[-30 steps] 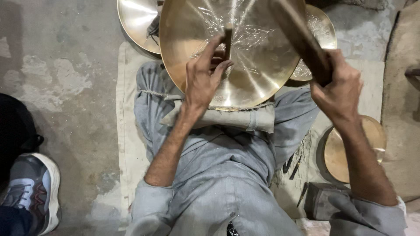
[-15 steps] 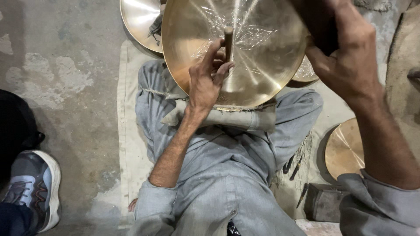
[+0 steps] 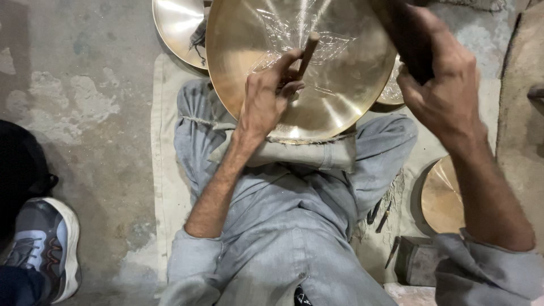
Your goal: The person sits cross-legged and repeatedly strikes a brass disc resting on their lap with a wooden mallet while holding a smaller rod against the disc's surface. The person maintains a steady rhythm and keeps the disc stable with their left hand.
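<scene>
A large round brass plate [image 3: 340,85] with engraved patterns leans on a folded cloth pad [image 3: 306,152] over my crossed legs. My left hand [image 3: 266,99] grips a short wooden-handled chisel [image 3: 309,50] and presses its tip against the plate's face. My right hand [image 3: 442,90] is raised at the upper right, closed around a dark wooden mallet [image 3: 405,34] that overlaps the plate's right rim. The mallet's head is partly out of frame.
More brass plates lie around: one at the top left [image 3: 178,28], one behind the right rim [image 3: 394,90], one on the floor at right [image 3: 442,195]. Small chisels [image 3: 379,212] lie by my right knee. Another person's sneaker [image 3: 48,249] rests at the lower left on concrete.
My right hand with the mallet has swung up and closer to the camera, then stayed high. The left hand keeps the chisel on the plate, barely shifting.
</scene>
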